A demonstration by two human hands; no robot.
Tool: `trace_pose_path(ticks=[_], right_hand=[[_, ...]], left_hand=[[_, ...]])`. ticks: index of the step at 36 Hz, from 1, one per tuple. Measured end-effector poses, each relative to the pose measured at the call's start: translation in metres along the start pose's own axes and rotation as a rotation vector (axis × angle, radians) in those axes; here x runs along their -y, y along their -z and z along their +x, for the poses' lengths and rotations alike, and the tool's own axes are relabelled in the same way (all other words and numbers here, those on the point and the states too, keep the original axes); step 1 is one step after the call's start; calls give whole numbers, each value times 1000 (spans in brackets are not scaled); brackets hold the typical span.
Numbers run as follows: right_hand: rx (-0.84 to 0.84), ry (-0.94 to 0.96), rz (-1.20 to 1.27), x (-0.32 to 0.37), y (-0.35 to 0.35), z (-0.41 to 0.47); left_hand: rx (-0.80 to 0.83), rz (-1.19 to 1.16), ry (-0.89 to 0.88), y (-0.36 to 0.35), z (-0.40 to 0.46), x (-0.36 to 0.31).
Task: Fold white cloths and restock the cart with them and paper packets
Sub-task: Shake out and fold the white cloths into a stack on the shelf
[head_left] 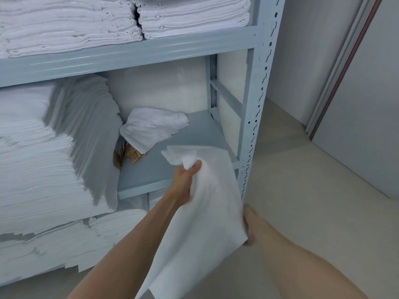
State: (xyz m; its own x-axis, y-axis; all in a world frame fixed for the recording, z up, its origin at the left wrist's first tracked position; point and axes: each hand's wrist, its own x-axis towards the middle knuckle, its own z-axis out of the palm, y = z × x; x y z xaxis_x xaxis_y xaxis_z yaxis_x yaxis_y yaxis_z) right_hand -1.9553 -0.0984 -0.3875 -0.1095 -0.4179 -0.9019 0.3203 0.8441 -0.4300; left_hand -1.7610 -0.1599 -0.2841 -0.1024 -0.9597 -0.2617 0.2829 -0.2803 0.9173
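The person stands at the shelf (164, 171) and starts folding. The left hand (185, 175) grips the white cloth (205, 212) by its top corner; the right hand (250, 227) pinches its lower edge. Next, I think, both corners must be brought together.

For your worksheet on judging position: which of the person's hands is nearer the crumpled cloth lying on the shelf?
Left. The left hand, gripping the white cloth, is just below and right of the crumpled cloth. The right hand is lower, farther right, at the held cloth's edge.

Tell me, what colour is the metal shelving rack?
Pale blue-grey, seen in the head view: the shelving rack.
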Motion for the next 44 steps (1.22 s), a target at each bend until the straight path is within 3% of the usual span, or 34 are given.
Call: trace_pose_path(ticks=[3, 7, 11, 15, 21, 26, 28, 31, 35, 37, 40, 44], right_hand=[[91, -28, -46, -16, 6, 7], [278, 94, -87, -12, 4, 8], [333, 208, -87, -4, 7, 13], [282, 344, -98, 8, 3, 12], [135, 633, -97, 40, 2, -4], [179, 784, -87, 84, 4, -36], [233, 767, 95, 94, 6, -43], [450, 494, 411, 91, 16, -39], [500, 251, 89, 66, 24, -25], [596, 250, 39, 53, 28, -19], [678, 313, 177, 34, 27, -16], [735, 368, 334, 26, 22, -19]], left_hand=[[-66, 2, 41, 8, 3, 3], [-136, 73, 90, 34, 3, 1], [-90, 166, 130, 66, -8, 0], [-18, 246, 212, 90, -21, 11], [-227, 278, 138, 94, -22, 15], [-305, 306, 82, 91, -10, -16], [-285, 270, 55, 87, -2, -30], [-208, 186, 16, 75, 3, -49], [-151, 71, 55, 60, 5, -55], [-109, 43, 97, 61, 4, -50], [-44, 68, 151, 74, 0, -45], [-145, 156, 145, 88, -4, -48]])
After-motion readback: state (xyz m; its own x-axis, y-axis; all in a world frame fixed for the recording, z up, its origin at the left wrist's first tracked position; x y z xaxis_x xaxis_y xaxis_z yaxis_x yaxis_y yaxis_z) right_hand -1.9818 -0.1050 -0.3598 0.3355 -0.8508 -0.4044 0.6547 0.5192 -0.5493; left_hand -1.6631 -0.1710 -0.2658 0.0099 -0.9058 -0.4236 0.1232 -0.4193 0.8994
